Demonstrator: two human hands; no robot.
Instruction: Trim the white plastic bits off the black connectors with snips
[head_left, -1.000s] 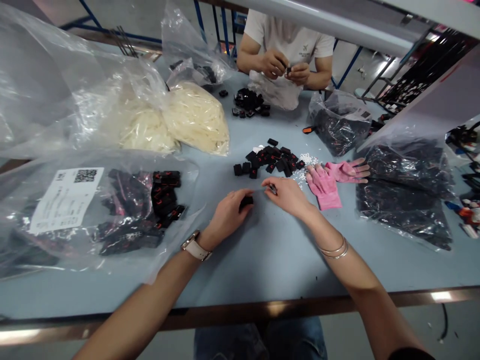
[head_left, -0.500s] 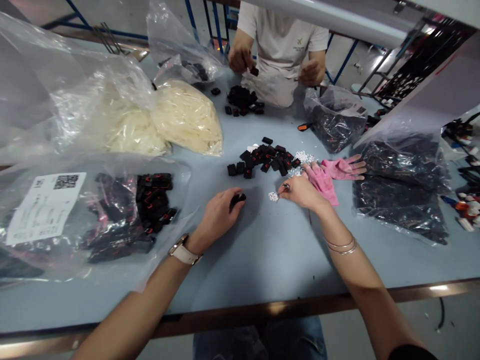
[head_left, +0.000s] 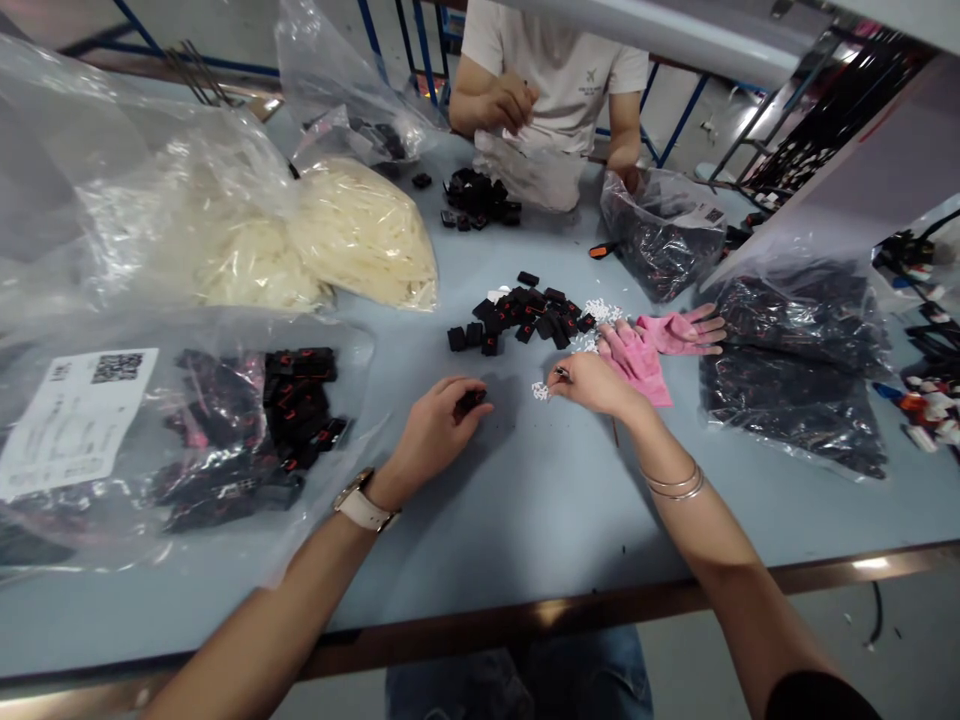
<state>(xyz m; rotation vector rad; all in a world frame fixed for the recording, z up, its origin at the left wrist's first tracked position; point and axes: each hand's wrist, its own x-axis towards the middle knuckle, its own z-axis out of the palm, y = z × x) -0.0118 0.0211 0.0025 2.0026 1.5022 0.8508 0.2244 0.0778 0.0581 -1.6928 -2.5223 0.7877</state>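
My left hand (head_left: 439, 425) rests on the grey-blue table (head_left: 540, 500) with its fingers closed round a small black plastic part (head_left: 471, 401). My right hand (head_left: 592, 383) is pinched on a thin metal tool (head_left: 561, 374), its tip beside a little cluster of white bits (head_left: 539, 390). Just beyond both hands lies a pile of black parts (head_left: 517, 315) with red marks. More white bits (head_left: 600, 312) are scattered to the right of that pile.
A pair of pink gloves (head_left: 660, 345) lies right of my right hand. Clear bags of black parts sit at left (head_left: 225, 430) and right (head_left: 795, 370); bags of white strips (head_left: 360, 235) at the back left. Across the table, a person in a white shirt (head_left: 559, 70) works over another black pile (head_left: 476, 195).
My right hand drew away from the left to the white bits, still pinching the tool. My left hand kept its black part. The person opposite separated both hands and lifted one.
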